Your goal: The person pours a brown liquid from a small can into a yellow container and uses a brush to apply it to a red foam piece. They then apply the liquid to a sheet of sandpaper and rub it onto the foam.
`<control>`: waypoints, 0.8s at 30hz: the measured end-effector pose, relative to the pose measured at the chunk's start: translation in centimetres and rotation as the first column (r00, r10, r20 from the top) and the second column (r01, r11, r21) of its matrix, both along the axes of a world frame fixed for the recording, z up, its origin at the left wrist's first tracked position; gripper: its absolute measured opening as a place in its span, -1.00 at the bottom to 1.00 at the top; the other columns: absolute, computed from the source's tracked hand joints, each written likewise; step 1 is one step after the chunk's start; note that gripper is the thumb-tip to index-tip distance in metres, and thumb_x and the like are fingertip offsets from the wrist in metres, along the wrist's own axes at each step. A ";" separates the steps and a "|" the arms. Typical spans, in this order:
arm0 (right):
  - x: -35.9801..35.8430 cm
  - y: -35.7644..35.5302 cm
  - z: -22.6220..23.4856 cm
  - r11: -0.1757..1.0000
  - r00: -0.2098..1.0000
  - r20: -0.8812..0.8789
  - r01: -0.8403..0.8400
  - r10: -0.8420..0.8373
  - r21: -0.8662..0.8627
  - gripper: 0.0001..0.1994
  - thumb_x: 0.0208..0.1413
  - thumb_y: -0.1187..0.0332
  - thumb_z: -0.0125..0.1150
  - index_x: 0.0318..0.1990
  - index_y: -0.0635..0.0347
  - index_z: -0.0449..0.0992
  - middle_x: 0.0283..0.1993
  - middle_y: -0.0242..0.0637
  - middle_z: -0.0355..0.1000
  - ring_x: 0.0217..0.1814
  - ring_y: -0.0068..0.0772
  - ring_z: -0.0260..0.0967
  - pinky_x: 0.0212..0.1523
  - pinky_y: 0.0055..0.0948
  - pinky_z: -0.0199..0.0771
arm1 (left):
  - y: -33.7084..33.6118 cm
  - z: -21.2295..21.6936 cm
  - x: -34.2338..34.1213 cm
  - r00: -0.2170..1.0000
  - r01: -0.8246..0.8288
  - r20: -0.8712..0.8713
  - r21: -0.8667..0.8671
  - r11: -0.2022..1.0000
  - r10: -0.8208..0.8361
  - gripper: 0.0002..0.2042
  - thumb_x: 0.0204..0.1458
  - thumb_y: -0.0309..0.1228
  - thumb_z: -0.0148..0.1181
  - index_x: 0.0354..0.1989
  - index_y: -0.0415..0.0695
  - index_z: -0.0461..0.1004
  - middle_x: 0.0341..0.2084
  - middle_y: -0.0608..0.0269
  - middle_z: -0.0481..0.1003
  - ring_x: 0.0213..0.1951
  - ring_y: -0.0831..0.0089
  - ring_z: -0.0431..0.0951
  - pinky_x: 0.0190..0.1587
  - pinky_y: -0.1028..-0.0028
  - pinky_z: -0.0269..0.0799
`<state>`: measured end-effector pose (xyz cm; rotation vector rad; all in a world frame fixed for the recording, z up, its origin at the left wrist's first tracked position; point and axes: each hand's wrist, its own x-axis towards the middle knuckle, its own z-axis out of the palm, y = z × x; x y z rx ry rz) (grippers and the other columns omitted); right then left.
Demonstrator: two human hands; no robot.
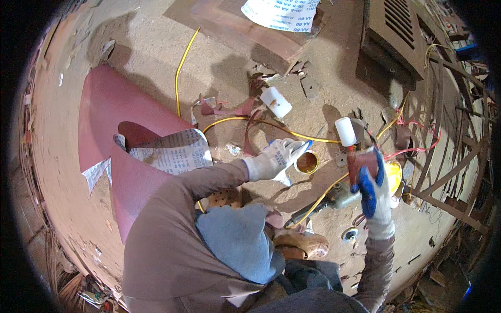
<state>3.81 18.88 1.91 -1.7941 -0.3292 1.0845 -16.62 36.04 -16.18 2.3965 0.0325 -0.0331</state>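
Closest under the camera is my bent knee in blue cloth (237,248), with my brown sleeve running out past it toward the small open tin (307,162), which I take as my landmark. That tin sits on the dusty floor (156,41), its inside amber and glossy. My left hand (276,156), in a grey-white glove, is just left of the tin, its fingers drawn together around a thin blue-tipped tool (304,146) whose tip points over the tin's rim. My right hand (371,190), in a blue-palmed glove, is to the right of the tin, clamped on a folded piece of reddish sandpaper (360,160) held up off the floor.

I count two white plastic cylinders: one (275,101) above the tin, lying tilted, and one (345,131) up and to the right of it, upright. One yellow cable (180,68) runs from far above-left of the tin, and curves past it. One grey power tool (336,197) lies below-right of the tin, beside my right wrist. Left of the tin a big roll of red sandpaper (107,112) curls open, showing its printed white backing; a second printed sheet (279,13) lies far above. Torn red scraps (229,109) litter the floor above the tin; I cannot count them exactly.
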 end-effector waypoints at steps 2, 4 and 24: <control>1.1 1.6 -1.1 0.990 0.960 0.248 -0.141 0.131 0.023 -0.41 0.37 0.20 0.12 0.42 0.32 0.15 0.13 -0.29 0.41 0.11 -0.54 0.34 0.15 -0.49 0.36 | -1.7 -1.4 0.8 0.991 -0.132 -0.032 -0.090 0.987 0.130 0.19 -0.32 0.02 0.59 0.43 -0.34 0.01 0.30 -0.09 0.26 0.26 -0.03 0.32 0.25 0.08 0.28; 2.4 3.2 -1.3 0.961 0.940 0.280 -0.239 0.193 0.140 -0.41 0.37 0.18 0.12 0.39 0.37 0.17 0.13 -0.28 0.42 0.10 -0.52 0.37 0.14 -0.50 0.38 | -2.8 -3.0 2.2 0.962 -0.239 0.107 -0.110 0.965 0.250 0.14 -0.33 0.07 0.57 0.40 -0.29 0.09 0.15 -0.07 0.41 0.15 -0.06 0.42 0.19 0.09 0.33; -1.4 10.9 0.0 0.791 0.130 0.950 -0.593 0.282 -0.154 -0.60 -0.05 0.54 0.35 0.02 0.14 0.61 -0.13 -0.24 0.61 -0.23 -0.25 0.58 -0.15 -0.35 0.57 | 7.9 6.0 1.8 0.768 -0.430 0.433 -0.197 0.881 0.471 -0.31 -0.25 -0.25 0.54 0.15 -0.09 0.44 0.07 0.08 0.44 0.10 0.03 0.42 0.23 0.18 0.30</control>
